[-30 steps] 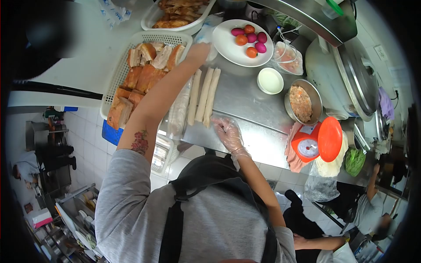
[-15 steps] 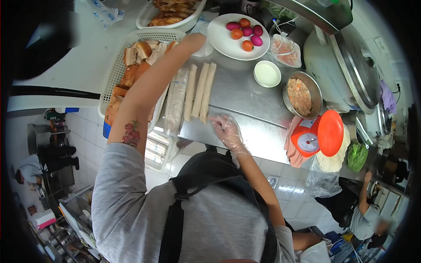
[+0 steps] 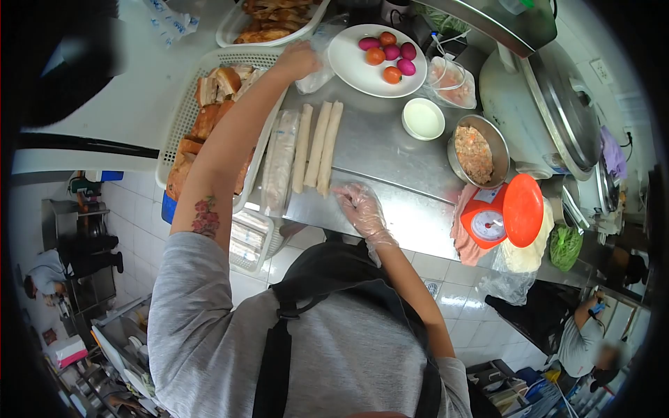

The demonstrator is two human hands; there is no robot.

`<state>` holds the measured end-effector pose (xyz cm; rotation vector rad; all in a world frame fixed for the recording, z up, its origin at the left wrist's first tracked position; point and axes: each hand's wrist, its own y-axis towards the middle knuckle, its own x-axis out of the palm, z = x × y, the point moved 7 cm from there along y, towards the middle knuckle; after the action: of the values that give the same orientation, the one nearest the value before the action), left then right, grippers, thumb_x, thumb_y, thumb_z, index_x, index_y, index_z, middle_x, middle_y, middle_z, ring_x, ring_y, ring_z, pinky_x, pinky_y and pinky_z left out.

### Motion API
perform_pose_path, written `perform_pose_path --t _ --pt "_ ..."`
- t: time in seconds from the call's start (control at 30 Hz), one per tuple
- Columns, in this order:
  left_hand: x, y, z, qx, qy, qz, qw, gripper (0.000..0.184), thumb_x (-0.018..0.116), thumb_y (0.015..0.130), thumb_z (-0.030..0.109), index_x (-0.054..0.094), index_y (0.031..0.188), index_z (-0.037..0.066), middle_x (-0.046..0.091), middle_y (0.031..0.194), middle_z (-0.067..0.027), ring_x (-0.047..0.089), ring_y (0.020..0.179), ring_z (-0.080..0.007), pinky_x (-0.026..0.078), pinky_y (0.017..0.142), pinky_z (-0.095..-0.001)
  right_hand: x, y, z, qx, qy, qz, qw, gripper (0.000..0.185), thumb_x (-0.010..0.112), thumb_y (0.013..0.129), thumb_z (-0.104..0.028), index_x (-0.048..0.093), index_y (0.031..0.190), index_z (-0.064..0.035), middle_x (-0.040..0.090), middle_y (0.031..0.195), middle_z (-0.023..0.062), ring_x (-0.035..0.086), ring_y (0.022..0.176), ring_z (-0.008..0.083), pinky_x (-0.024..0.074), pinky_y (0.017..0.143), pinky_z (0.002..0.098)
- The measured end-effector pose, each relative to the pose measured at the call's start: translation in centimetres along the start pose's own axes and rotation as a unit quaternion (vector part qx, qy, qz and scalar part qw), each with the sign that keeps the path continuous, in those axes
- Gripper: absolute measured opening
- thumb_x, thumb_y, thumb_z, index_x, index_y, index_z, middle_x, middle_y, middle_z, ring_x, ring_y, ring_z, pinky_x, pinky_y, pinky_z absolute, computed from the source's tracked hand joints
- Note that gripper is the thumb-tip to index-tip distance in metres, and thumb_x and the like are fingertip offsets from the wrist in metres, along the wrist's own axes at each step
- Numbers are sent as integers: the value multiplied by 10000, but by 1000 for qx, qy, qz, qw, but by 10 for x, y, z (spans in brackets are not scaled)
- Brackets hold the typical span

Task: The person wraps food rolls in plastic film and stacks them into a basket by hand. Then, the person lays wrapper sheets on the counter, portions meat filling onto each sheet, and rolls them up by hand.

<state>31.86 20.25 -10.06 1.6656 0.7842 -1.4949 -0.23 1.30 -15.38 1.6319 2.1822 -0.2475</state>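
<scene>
White perforated plastic forms the basket at far left, in which browned slabs of meat are held. Beside it, a long bundle wrapped in clear film is laid on the brushed steel counter. Beyond the bundle's far end, the bare left hand is stretched out to the edge of a crumpled clear plastic bag; whether anything is gripped there cannot be told. Between the hands, three pale, slender cylindrical rolls are laid side by side, their long axes pointed forward, tipped slightly rightward. The clear-gloved right hand is placed just beside the rightmost roll's near end, its fingers loosely bent; nothing is seen in it, and whether the fingertips meet cannot be told. By it the rolls are more closely approached, lying ahead and leftward.
</scene>
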Motion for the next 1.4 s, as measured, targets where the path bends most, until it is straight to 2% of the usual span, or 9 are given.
perform_pose_path --t 0.27,0.43,0.67,0.77,1.07,1.17,1.27,1.37,1.4 --pt "-21 -23 1 77 -223 -81 968 276 737 807 229 641 976 33 656 959 -148 625 908 -275 485 806 -392 4 2 8 40 16 8 999 238 655 905 -61 711 1130 -113 700 1019 103 645 902 259 522 830 364" --pt "-96 -71 4 -88 -399 99 907 316 753 853 267 660 1063 49 633 877 -49 594 858 -136 472 758 -308 16 0 53 241 300 20 923 270 636 969 -121 683 1227 -54 679 975 35 621 875 123 524 792 315" --pt "-130 -180 40 -342 -534 190 750 330 697 921 289 725 941 -38 691 768 -34 611 699 -106 498 673 -283 -3 30 -15 143 242 55 958 432 712 942 -181 605 1339 -49 658 1079 45 585 940 117 507 897 318" --pt "-114 -200 84 -278 -657 177 678 305 690 931 238 732 942 -63 716 775 -44 612 706 -65 496 653 -247 -6 53 -60 54 240 64 967 577 751 918 -206 515 1426 -65 621 1190 72 566 1011 138 503 903 322" --pt "-68 -227 109 -291 -637 173 693 244 672 918 96 727 1089 -70 751 880 -74 661 767 -73 519 660 -247 -20 56 -70 59 209 94 972 673 774 896 -207 454 1472 -73 555 1318 113 543 1091 174 500 914 336" --pt "-80 -226 123 -252 -715 243 604 248 661 923 83 707 1125 -55 749 954 -85 682 815 -89 549 726 -255 -24 47 -73 84 161 98 978 671 775 888 -192 459 1468 -72 560 1333 125 553 1124 195 501 939 347" --pt "-55 -231 126 -293 -762 142 559 267 626 966 113 670 1186 -30 726 1082 -96 699 933 -131 571 820 -276 -37 37 -82 7 129 115 985 653 772 879 -169 477 1452 -58 578 1330 138 574 1158 229 498 973 358" --pt "-71 -223 147 -275 -915 163 245 272 628 1002 195 654 1217 30 718 1123 -83 703 962 -144 580 834 -276 -54 25 -100 -23 88 139 986 578 765 876 -149 537 1393 -31 608 1295 144 593 1181 254 494 1000 372" --pt "-67 -223 149 -251 -929 161 217 298 610 1020 240 628 1246 48 692 1195 -89 688 1021 -140 580 877 -291 -60 23 -107 -18 73 146 986 546 763 875 -143 563 1368 -21 620 1279 145 598 1187 261 492 1008 377"
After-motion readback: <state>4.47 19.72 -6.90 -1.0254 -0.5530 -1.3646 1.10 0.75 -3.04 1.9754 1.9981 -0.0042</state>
